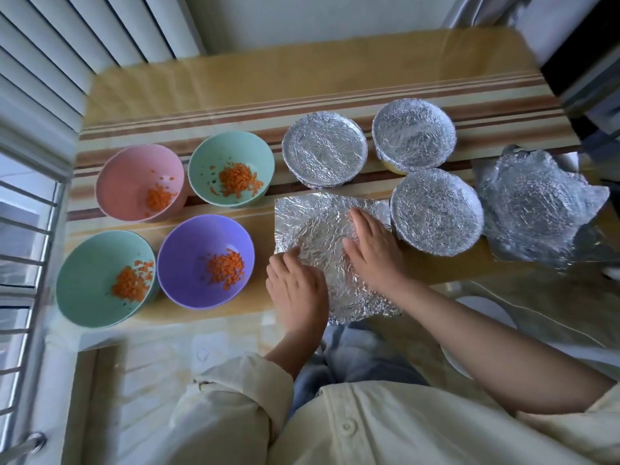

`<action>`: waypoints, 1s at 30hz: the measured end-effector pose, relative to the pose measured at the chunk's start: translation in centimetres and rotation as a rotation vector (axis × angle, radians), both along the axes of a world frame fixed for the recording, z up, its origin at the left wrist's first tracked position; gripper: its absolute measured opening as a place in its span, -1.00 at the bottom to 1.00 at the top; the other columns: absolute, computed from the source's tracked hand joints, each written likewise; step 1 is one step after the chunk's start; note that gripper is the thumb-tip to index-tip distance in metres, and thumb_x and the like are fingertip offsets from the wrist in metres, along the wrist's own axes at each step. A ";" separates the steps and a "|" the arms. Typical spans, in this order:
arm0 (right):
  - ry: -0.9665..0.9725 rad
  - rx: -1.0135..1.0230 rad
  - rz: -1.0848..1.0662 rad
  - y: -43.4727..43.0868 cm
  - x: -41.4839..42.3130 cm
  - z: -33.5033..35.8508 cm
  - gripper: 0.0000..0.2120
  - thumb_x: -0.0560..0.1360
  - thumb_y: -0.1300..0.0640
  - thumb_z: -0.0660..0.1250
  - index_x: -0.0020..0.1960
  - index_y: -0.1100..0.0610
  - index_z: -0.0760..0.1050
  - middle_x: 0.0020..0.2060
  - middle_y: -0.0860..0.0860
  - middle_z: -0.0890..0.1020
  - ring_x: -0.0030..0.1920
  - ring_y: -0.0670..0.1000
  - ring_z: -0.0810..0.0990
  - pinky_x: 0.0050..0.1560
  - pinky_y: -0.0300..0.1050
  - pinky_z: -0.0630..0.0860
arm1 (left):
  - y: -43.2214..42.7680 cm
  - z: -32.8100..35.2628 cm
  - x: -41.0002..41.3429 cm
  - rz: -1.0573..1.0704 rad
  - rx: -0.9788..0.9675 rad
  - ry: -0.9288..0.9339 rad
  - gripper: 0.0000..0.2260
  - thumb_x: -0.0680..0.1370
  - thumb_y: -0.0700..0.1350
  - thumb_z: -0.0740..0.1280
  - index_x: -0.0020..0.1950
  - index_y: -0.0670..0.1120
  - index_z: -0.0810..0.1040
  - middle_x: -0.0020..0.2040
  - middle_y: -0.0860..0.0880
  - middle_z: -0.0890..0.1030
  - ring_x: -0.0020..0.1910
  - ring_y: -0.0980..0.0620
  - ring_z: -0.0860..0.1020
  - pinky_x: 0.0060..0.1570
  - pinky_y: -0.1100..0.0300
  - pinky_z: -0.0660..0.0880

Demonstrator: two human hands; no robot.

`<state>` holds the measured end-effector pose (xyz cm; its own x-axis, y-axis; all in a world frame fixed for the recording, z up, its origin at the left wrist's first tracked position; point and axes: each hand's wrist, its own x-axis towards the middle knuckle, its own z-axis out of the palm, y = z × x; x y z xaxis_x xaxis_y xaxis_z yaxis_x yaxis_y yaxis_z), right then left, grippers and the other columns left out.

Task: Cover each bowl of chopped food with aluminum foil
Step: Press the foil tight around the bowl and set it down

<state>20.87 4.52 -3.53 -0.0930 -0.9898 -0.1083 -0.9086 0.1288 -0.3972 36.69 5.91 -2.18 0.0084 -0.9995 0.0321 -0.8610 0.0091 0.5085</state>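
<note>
Striped tabletop (235,82) beside a window with blinds carries everything. Three covered bowls (324,152) at the back right are already wrapped tightly. The left hand (297,290) and right hand (372,250) lie flat with straight fingers on a foil sheet (315,213) near the front, pressing it down. A round form shows through, so probably a fourth bowl is under it, the edges not yet folded. Still open on the left, holding carrot, are the pink bowl (127,176), green bowl (214,156), second green bowl (87,263) and purple bowl (188,243). Spare foil (536,203) lies far right.
</note>
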 end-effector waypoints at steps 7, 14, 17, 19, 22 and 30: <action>-0.143 0.004 -0.138 1.3 1.0 0.7 -0.44 0.64 -0.03 0.07 0.54 0.21 0.08 0.48 0.15 0.24 0.45 0.09 0.24 0.42 -0.02 0.23 | 0.4 -0.8 0.2 0.023 0.081 0.123 -0.52 0.44 -0.13 0.12 0.27 -0.34 0.45 0.17 -0.32 0.47 0.07 -0.33 0.46 0.15 0.02 0.26; -0.249 0.130 -0.316 4.2 2.9 1.7 -0.33 0.65 -0.06 0.04 0.55 0.27 -0.17 0.55 0.15 -0.06 0.54 0.06 -0.09 0.52 0.00 -0.10 | -1.9 -0.8 0.6 -0.237 0.158 0.018 -0.48 0.60 -0.10 0.01 0.55 -0.23 0.20 0.55 -0.19 0.25 0.52 -0.20 0.24 0.47 -0.07 0.14; -0.197 0.164 -0.320 5.5 2.7 2.1 -0.31 0.64 -0.09 0.04 0.55 0.26 -0.18 0.55 0.15 -0.13 0.54 0.04 -0.14 0.44 -0.13 -0.18 | -3.8 -1.4 1.6 -0.390 0.108 -0.167 -0.45 0.63 -0.21 0.11 0.61 -0.07 0.04 0.62 0.00 0.05 0.60 -0.08 -0.03 0.54 -0.04 -0.12; -0.158 0.118 -0.307 5.7 2.2 2.3 -0.34 0.63 -0.09 0.07 0.56 0.22 -0.10 0.55 0.13 -0.08 0.54 0.05 -0.09 0.48 -0.06 -0.08 | -4.1 -1.4 2.2 -0.429 0.091 -0.231 -0.39 0.59 -0.27 0.14 0.61 -0.04 0.03 0.62 0.01 0.02 0.60 -0.08 -0.07 0.55 -0.06 -0.16; -0.147 0.001 -0.165 4.7 0.8 2.0 -0.40 0.63 -0.07 0.06 0.56 0.17 0.01 0.56 0.07 -0.06 0.54 0.01 -0.10 0.51 -0.06 -0.08 | -3.7 -1.5 2.7 -0.397 0.110 -0.217 -0.37 0.54 -0.30 0.12 0.61 -0.03 0.08 0.62 -0.05 0.04 0.60 -0.09 -0.04 0.55 -0.09 -0.12; 0.083 0.163 0.095 2.3 -0.1 0.5 -0.31 0.49 -0.27 -0.36 0.51 0.05 -0.36 0.50 0.03 -0.34 0.50 0.00 -0.37 0.50 -0.03 -0.32 | 0.2 -1.0 1.3 0.076 0.121 -0.041 -0.33 0.54 0.16 0.06 0.51 -0.26 0.25 0.54 -0.32 0.16 0.52 -0.31 0.16 0.47 -0.17 0.10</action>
<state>20.81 6.84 -3.06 -0.0152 -0.9644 -0.2641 -0.9484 0.0975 -0.3016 37.96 6.10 -3.14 0.0850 -0.9926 -0.0864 -0.8770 -0.1157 0.4663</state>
